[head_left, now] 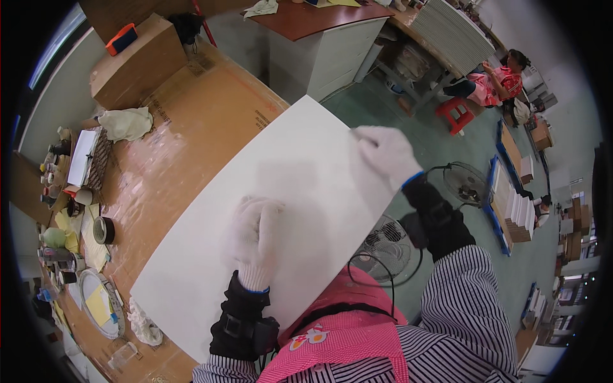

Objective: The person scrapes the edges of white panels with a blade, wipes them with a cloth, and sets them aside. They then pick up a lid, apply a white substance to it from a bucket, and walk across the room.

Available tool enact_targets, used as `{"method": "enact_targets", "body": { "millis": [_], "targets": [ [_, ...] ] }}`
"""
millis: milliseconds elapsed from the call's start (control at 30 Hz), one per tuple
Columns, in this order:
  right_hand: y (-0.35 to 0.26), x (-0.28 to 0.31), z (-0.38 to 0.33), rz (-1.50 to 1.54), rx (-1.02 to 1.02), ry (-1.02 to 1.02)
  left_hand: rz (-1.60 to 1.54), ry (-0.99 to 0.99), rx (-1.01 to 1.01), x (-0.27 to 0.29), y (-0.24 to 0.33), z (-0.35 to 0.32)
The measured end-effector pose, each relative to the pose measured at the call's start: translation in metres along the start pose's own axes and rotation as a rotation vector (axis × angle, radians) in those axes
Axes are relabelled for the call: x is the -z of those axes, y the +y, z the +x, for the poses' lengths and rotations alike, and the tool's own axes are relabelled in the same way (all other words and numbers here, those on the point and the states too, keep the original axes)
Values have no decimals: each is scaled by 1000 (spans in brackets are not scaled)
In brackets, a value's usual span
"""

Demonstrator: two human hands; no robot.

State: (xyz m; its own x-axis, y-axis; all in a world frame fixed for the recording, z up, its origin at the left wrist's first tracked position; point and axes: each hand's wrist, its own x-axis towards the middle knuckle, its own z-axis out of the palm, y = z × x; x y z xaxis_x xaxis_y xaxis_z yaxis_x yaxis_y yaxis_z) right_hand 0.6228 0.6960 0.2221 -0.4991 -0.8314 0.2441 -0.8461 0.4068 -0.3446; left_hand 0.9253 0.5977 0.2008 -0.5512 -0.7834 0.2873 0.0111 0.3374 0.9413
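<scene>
A large white flat panel (306,230) lies slanted in front of me, partly over the cardboard-covered table. My left hand (254,233), in a white knit glove, rests on the panel's face left of its middle. Its fingers are curled and pressed together, and whatever they may hold is hidden. At the panel's right edge, near the far corner, is my right hand (391,156), gloved the same way. Its fingers are closed at that edge, with the fingertips partly hidden.
The worktable (159,166) carries a cardboard box (137,64), a rag (126,122), a tape roll (103,230) and several bottles at left. A floor fan (386,249) stands close to my right side. Farther off, a person (498,83) sits by stacked panels (450,35).
</scene>
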Motion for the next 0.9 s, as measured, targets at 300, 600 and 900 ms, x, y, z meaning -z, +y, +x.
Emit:
{"method": "enact_targets", "body": {
  "millis": [300, 600, 900],
  "targets": [
    [-46, 0, -34, 115, 56, -195, -6, 70, -27, 5, 2, 3],
    [-47, 5, -31, 167, -1, -99, 96, 14, -30, 9, -5, 1],
    [-42, 20, 50, -79, -114, -298, -174, -38, 74, 7, -19, -3]
  ]
}}
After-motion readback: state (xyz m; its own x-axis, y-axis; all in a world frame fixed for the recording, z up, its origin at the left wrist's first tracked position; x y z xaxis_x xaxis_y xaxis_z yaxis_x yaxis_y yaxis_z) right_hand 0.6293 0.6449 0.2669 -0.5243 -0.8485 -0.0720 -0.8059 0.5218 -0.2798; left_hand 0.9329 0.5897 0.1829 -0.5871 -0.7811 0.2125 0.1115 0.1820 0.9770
